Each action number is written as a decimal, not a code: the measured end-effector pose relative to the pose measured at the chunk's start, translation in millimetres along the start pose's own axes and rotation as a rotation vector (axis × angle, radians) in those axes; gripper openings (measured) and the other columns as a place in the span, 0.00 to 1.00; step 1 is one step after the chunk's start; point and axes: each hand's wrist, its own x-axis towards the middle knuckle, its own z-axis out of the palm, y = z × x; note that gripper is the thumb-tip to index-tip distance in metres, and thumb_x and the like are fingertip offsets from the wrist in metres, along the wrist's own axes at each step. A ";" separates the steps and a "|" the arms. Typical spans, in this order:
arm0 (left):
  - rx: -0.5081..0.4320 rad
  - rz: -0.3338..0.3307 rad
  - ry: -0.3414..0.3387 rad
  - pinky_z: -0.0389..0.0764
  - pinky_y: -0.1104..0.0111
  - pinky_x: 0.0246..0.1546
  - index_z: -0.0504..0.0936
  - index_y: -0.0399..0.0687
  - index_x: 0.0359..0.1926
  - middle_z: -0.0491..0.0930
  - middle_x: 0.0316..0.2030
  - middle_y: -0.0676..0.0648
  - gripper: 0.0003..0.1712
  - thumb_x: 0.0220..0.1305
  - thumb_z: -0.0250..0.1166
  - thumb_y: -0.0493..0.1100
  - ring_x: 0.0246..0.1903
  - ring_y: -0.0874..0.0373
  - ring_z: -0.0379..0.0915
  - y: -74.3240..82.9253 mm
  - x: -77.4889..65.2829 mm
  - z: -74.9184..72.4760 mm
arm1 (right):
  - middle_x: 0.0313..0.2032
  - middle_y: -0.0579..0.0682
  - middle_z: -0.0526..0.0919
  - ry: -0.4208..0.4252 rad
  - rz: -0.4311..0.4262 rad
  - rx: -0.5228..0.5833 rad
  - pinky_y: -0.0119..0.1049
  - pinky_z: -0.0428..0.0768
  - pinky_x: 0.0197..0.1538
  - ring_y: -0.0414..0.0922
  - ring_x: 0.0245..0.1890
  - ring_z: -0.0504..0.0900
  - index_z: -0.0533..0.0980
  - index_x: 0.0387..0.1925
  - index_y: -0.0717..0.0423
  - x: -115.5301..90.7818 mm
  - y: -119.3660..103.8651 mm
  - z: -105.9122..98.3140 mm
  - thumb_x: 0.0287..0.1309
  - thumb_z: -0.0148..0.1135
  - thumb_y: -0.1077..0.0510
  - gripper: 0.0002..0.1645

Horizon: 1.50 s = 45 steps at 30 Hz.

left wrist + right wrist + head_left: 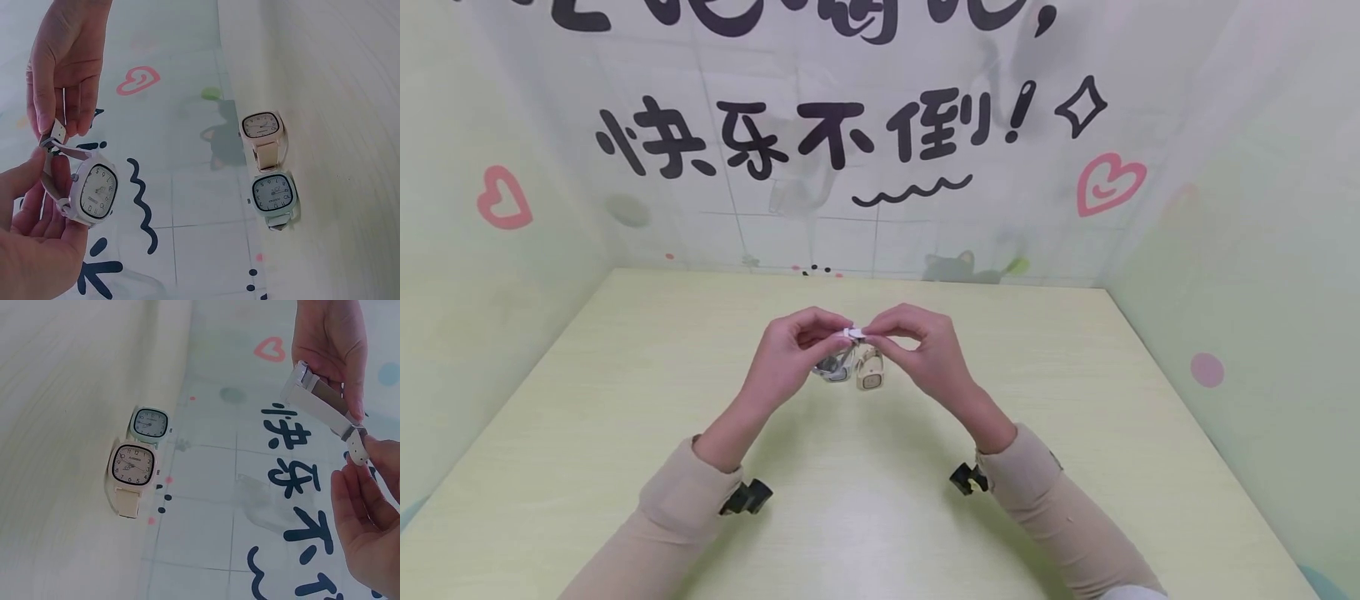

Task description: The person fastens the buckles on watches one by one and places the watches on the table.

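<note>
A white wristwatch point(98, 190) hangs in the air between my two hands, its strap ends looped together at the buckle. My left hand point(785, 356) pinches the strap beside the buckle, thumb on top. The right hand point(930, 350) holds the perforated strap end point(357, 450) between thumb and fingers. Below, on the table, lie two more watches, strap to strap: a cream-pink watch point(870, 372) and a pale green watch point(273, 192). In the head view the left fingers and the held watch partly cover the green one.
The pale wooden table point(850, 500) runs back to a printed white curtain point(820, 225) with black lettering. Side curtains point(1240, 250) stand to left and right. A small black camera point(748, 497) is strapped at each sleeve cuff.
</note>
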 end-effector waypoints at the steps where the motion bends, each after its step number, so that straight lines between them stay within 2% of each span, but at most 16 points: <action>1: 0.008 0.004 -0.001 0.84 0.75 0.40 0.84 0.35 0.48 0.86 0.44 0.35 0.13 0.63 0.68 0.35 0.34 0.65 0.83 -0.8 0.0 0.0 | 0.34 0.57 0.88 -0.002 -0.002 -0.006 0.33 0.86 0.48 0.47 0.39 0.87 0.85 0.34 0.63 -0.2 -0.3 0.1 0.54 0.71 0.69 0.05; 6: 0.082 0.061 0.003 0.83 0.75 0.37 0.85 0.39 0.46 0.87 0.41 0.39 0.11 0.63 0.69 0.38 0.35 0.54 0.84 -0.2 -0.9 2.5 | 0.35 0.54 0.89 -0.003 -0.059 -0.071 0.31 0.86 0.48 0.45 0.39 0.88 0.87 0.36 0.61 -0.1 -1.6 3.2 0.55 0.71 0.67 0.06; 10: 0.152 0.090 0.026 0.84 0.76 0.39 0.84 0.41 0.44 0.88 0.39 0.42 0.10 0.62 0.70 0.38 0.37 0.55 0.84 3.6 -1.7 4.0 | 0.37 0.53 0.90 -0.013 -0.107 -0.130 0.29 0.86 0.47 0.45 0.41 0.88 0.87 0.40 0.60 -1.7 -2.4 5.9 0.55 0.72 0.65 0.09; 15: 0.224 0.103 0.016 0.86 0.66 0.48 0.82 0.43 0.42 0.88 0.42 0.43 0.08 0.62 0.70 0.39 0.43 0.53 0.86 7.2 -2.0 3.0 | 0.37 0.54 0.89 0.005 -0.128 -0.127 0.27 0.86 0.44 0.46 0.40 0.88 0.86 0.40 0.61 -4.4 -1.9 9.4 0.54 0.72 0.65 0.10; 19: 0.285 0.143 0.035 0.83 0.58 0.57 0.84 0.44 0.40 0.84 0.48 0.45 0.07 0.62 0.71 0.41 0.52 0.51 0.81 10.8 -2.9 1.0 | 0.36 0.54 0.88 0.051 -0.156 -0.146 0.27 0.86 0.45 0.46 0.39 0.88 0.85 0.38 0.62 -5.1 -3.1 11.5 0.54 0.73 0.65 0.09; 23: 0.369 0.161 0.070 0.84 0.57 0.53 0.85 0.43 0.40 0.81 0.42 0.45 0.08 0.62 0.71 0.42 0.44 0.50 0.78 13.8 -5.1 -1.5 | 0.36 0.53 0.87 0.074 -0.200 -0.226 0.27 0.85 0.46 0.44 0.38 0.87 0.85 0.37 0.62 -5.3 -5.6 12.0 0.54 0.72 0.66 0.08; 26: 0.406 0.130 0.075 0.85 0.57 0.47 0.85 0.43 0.40 0.83 0.37 0.46 0.08 0.64 0.70 0.43 0.38 0.52 0.80 15.7 -6.3 -1.9 | 0.36 0.52 0.87 0.087 -0.231 -0.303 0.29 0.86 0.45 0.44 0.38 0.87 0.85 0.37 0.61 -5.3 -8.3 11.7 0.54 0.72 0.66 0.07; 28: 0.406 0.096 0.072 0.86 0.58 0.46 0.85 0.42 0.39 0.83 0.37 0.45 0.08 0.64 0.69 0.43 0.37 0.53 0.80 16.2 -5.9 -1.7 | 0.36 0.51 0.87 0.087 -0.246 -0.350 0.30 0.86 0.45 0.43 0.38 0.87 0.85 0.37 0.60 -5.2 -9.2 11.9 0.54 0.73 0.66 0.07; 34: 0.288 -0.029 0.021 0.84 0.55 0.54 0.85 0.33 0.38 0.72 0.52 0.40 0.11 0.66 0.67 0.40 0.50 0.47 0.74 13.9 -1.1 -0.4 | 0.35 0.50 0.87 0.068 -0.277 -0.430 0.31 0.86 0.44 0.43 0.37 0.87 0.85 0.36 0.60 -5.9 -8.7 14.8 0.54 0.73 0.65 0.06; 37: 0.281 -0.064 0.010 0.82 0.55 0.57 0.84 0.33 0.40 0.68 0.58 0.40 0.12 0.67 0.67 0.41 0.58 0.46 0.70 13.1 -1.2 -0.2 | 0.35 0.50 0.87 0.070 -0.282 -0.441 0.31 0.86 0.45 0.43 0.37 0.87 0.85 0.36 0.60 -7.1 -8.2 15.9 0.54 0.73 0.65 0.07; 41: 0.258 -0.081 -0.008 0.81 0.54 0.59 0.84 0.33 0.41 0.67 0.61 0.39 0.12 0.67 0.66 0.41 0.61 0.44 0.67 14.5 -1.7 -2.6 | 0.35 0.51 0.87 0.070 -0.301 -0.448 0.31 0.86 0.45 0.43 0.38 0.87 0.85 0.37 0.60 -7.8 -8.3 16.8 0.54 0.73 0.65 0.07; 45: 0.171 -0.146 -0.081 0.74 0.48 0.65 0.82 0.31 0.45 0.68 0.64 0.38 0.15 0.70 0.63 0.43 0.64 0.41 0.66 10.1 0.7 -8.0 | 0.36 0.51 0.87 0.075 -0.322 -0.432 0.31 0.86 0.45 0.43 0.38 0.87 0.85 0.37 0.60 -8.0 -8.7 18.5 0.53 0.73 0.66 0.08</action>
